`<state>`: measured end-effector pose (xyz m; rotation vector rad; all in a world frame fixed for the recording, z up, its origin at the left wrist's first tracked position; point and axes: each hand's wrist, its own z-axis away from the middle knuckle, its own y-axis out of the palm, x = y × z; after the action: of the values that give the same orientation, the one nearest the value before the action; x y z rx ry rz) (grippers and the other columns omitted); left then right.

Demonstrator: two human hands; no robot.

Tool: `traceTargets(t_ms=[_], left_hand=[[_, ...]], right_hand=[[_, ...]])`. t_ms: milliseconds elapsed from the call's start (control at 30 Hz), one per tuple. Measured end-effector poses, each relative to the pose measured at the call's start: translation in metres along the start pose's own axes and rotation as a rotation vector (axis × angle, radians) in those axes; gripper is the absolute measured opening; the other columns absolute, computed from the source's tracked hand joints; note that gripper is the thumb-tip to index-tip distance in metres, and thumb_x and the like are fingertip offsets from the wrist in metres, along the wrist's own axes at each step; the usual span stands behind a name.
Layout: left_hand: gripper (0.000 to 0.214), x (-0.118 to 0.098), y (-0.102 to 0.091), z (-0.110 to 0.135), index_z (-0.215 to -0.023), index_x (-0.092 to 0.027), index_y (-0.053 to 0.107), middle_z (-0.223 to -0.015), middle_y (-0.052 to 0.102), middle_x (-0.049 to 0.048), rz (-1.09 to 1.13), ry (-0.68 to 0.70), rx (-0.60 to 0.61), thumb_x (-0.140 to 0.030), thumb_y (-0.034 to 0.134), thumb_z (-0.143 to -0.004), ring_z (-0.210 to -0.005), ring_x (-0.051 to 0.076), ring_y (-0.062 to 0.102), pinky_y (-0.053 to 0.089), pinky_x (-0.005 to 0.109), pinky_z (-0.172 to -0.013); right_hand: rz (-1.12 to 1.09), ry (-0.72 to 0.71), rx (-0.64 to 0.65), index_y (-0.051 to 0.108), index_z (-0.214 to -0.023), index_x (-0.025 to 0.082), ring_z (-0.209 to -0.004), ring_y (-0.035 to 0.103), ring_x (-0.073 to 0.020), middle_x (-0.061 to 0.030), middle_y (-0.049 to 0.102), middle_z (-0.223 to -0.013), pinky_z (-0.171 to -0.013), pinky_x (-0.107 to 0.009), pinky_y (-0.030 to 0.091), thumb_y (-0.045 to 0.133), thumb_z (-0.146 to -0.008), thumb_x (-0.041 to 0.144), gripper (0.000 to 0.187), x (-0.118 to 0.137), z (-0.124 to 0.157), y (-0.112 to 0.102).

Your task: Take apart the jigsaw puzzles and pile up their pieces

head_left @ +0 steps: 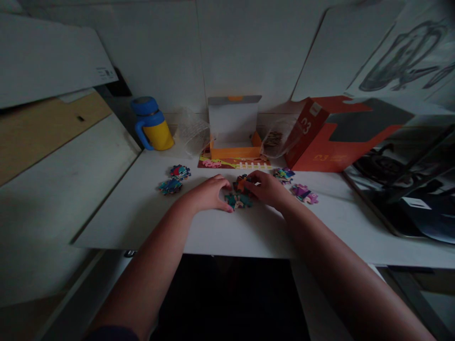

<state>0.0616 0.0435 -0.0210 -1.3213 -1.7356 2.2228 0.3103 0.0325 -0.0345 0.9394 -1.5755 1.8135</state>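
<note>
Between my hands on the white table lies a teal jigsaw puzzle clump [239, 201] with a rabbit-like figure. Just beyond it is an orange and dark jigsaw puzzle piece [242, 183]. My left hand [212, 194] curves in a C at the left of both, thumb and fingers apart, the thumb tip by the teal clump's edge. From the right, my right hand [267, 188] pinches the orange piece's edge with thumb and fingertips. More puzzle piles lie around: two at left [180, 172] [170, 186], a green-purple one [283, 175] and a purple-pink one [304, 193] at right.
An open orange box [235, 151] stands on a printed sheet [209, 163] at the back. Clear plastic bags [192, 132] flank it. A blue-yellow flask [152, 125] is at left; a large red-orange carton [320, 142] and a dark appliance [398, 184] occupy the right.
</note>
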Motion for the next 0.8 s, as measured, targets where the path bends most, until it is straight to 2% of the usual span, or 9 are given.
traceTargets(t_ms=[167,333,400,533,633,733,800], left_hand=[[0.052,0.001,-0.005,0.001,-0.108,-0.021,0.07,-0.114,0.064,0.0045,0.021,0.045,0.047,-0.04,0.094,-0.066,-0.107,0.025,0.063,0.048,0.033,-0.089],[0.054,0.006,-0.006,0.004,-0.106,-0.023,0.064,-0.108,0.066,0.002,0.077,0.001,0.051,-0.035,0.095,-0.063,-0.094,0.021,0.062,0.047,0.03,-0.077],[0.049,0.007,-0.005,0.005,-0.102,-0.023,0.06,-0.097,0.066,-0.0011,0.172,-0.016,0.052,-0.031,0.092,-0.066,-0.083,0.018,0.06,0.044,0.028,-0.07],[0.034,0.007,-0.001,0.001,-0.1,-0.022,0.056,-0.08,0.063,-0.0043,0.51,-0.027,0.076,-0.023,0.08,-0.076,-0.071,0.014,0.06,0.043,0.025,-0.063],[0.03,0.006,0.002,-0.006,-0.096,-0.02,0.058,-0.082,0.064,-0.0026,0.649,-0.017,-0.037,-0.021,0.08,-0.076,-0.074,0.013,0.063,0.047,0.025,-0.067],[0.025,0.007,0.008,-0.014,-0.09,-0.019,0.059,-0.079,0.063,-0.0025,0.646,-0.034,-0.193,-0.02,0.079,-0.075,-0.072,0.012,0.061,0.048,0.024,-0.066],[0.023,0.01,0.012,-0.017,-0.089,-0.019,0.058,-0.076,0.062,-0.0032,0.628,-0.061,-0.254,-0.018,0.078,-0.077,-0.068,0.012,0.061,0.047,0.023,-0.064]], right_hand=[[0.066,-0.028,-0.039,0.068,-0.106,0.022,-0.062,0.069,-0.0169,-0.0039,0.079,-0.084,-0.057,-0.026,0.048,0.066,-0.096,0.039,0.02,-0.003,-0.002,-0.006],[0.071,-0.056,-0.062,0.069,-0.106,0.022,-0.064,0.069,-0.0175,-0.0049,0.079,-0.085,-0.058,-0.027,0.046,0.064,-0.097,0.043,0.024,-0.006,-0.005,-0.007],[0.079,-0.068,-0.069,0.069,-0.105,0.022,-0.064,0.068,-0.0176,-0.0049,0.078,-0.084,-0.057,-0.027,0.046,0.064,-0.096,0.044,0.025,-0.005,-0.004,-0.007],[0.067,-0.115,-0.047,0.068,-0.107,0.022,-0.066,0.068,-0.0177,-0.0045,0.078,-0.084,-0.058,-0.027,0.048,0.064,-0.097,0.049,0.029,0.0,-0.001,-0.005],[0.022,-0.169,-0.02,0.067,-0.109,0.022,-0.07,0.07,-0.0186,-0.0054,0.078,-0.09,-0.06,-0.028,0.05,0.064,-0.096,0.055,0.036,0.005,0.002,-0.002],[-0.03,-0.189,0.038,0.067,-0.107,0.022,-0.067,0.069,-0.0179,-0.0045,0.077,-0.088,-0.059,-0.028,0.051,0.06,-0.098,0.058,0.038,0.009,0.005,0.001],[-0.04,-0.202,0.068,0.067,-0.107,0.022,-0.066,0.068,-0.0171,-0.0042,0.077,-0.088,-0.059,-0.027,0.051,0.058,-0.1,0.057,0.037,0.01,0.006,0.003]])
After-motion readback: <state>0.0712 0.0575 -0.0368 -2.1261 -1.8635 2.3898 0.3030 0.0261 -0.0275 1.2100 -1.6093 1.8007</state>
